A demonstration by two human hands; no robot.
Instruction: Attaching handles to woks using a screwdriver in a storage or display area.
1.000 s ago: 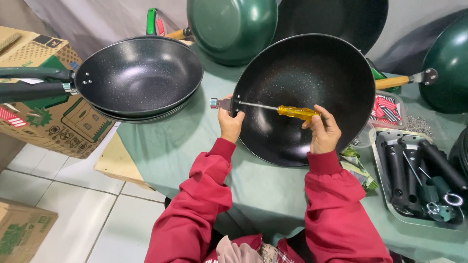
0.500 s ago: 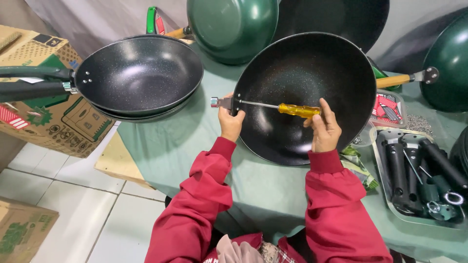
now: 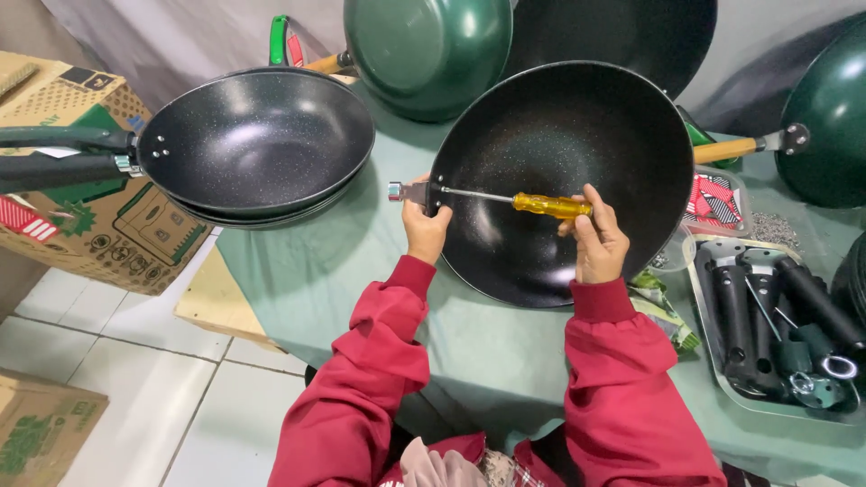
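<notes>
Left hand [image 3: 424,230] grips black wok [image 3: 564,180] rim at its handle bracket, near bench [image 3: 298,271] front edge; right hand [image 3: 597,239] closed around yellow-handled screwdriver [image 3: 550,206], tip at bracket.

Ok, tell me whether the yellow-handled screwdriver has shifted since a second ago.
No. The screwdriver lies across the black wok as before, its tip at the bracket by the left hand, its handle in the right hand.

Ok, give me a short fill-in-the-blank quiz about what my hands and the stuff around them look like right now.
1. The right hand grips a screwdriver with a ____ handle.
2. The left hand holds the rim of the black ____.
3. The tray of black handles lies on the person's ____ side.

Missing words: yellow; wok; right
</notes>
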